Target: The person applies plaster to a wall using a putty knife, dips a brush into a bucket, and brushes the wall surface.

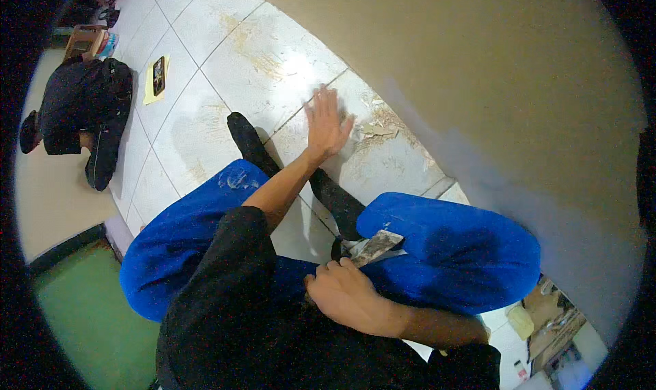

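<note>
Person crouched by a wall, left hand (pixel 326 123) spread flat with open fingers on the smeared floor tile (pixel 273 62) for balance, right hand (pixel 348 296) gripping a putty-caked scraper (pixel 376 246) over the knee.

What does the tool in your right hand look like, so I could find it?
Start at the two blue trouser knees in the middle. Between them the right hand grips a putty scraper, its flat, dirty, pale blade pointing up toward the wall. It is the only tool near the hands.
</note>
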Tool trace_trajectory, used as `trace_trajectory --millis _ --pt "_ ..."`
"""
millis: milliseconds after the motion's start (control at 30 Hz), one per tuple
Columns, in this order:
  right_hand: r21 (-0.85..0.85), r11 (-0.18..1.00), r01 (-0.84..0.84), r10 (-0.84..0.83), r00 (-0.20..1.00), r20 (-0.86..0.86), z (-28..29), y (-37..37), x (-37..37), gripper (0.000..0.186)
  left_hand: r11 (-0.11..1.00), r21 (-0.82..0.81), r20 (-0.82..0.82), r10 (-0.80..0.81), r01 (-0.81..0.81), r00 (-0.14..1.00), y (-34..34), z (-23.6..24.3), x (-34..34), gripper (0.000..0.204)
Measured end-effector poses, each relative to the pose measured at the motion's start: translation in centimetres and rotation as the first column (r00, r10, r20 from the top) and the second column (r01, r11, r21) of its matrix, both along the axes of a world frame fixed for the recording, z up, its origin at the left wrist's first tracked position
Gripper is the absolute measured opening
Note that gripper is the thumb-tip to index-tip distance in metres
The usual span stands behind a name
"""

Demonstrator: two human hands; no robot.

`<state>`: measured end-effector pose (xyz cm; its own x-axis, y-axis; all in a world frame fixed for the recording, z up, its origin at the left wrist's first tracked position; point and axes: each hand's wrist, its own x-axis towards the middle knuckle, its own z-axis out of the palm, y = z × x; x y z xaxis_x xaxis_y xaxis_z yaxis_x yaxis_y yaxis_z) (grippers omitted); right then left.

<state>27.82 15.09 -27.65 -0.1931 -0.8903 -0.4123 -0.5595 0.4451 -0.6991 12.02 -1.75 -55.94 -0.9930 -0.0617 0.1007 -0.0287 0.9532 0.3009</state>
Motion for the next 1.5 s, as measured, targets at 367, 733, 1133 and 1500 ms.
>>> trace_trajectory --millis 367,733,1133,1500 --pt "0.042 0.993 -0.107 0.107 0.994 0.021 0.0 0.2 0.6 0.018 0.861 0.087 0.197 -0.507 0.501 0.839 4.0 -1.4 2.0 0.089" --pt "-0.003 0.969 -0.247 0.247 0.969 -0.005 0.9 0.6 1.4 0.013 0.915 0.146 0.137 -0.396 0.377 0.908 6.5 -0.8 3.5 0.090" --pt "-0.013 0.984 -0.176 0.177 0.980 0.096 0.7 1.0 2.2 0.017 0.859 0.097 0.195 -0.511 0.502 0.837 1.6 0.5 5.1 0.081" --pt "-0.112 0.982 -0.155 0.157 0.987 0.017 1.6 2.1 2.2 0.025 0.889 0.425 0.014 -0.197 0.173 0.980 -1.5 4.7 4.6 0.023"
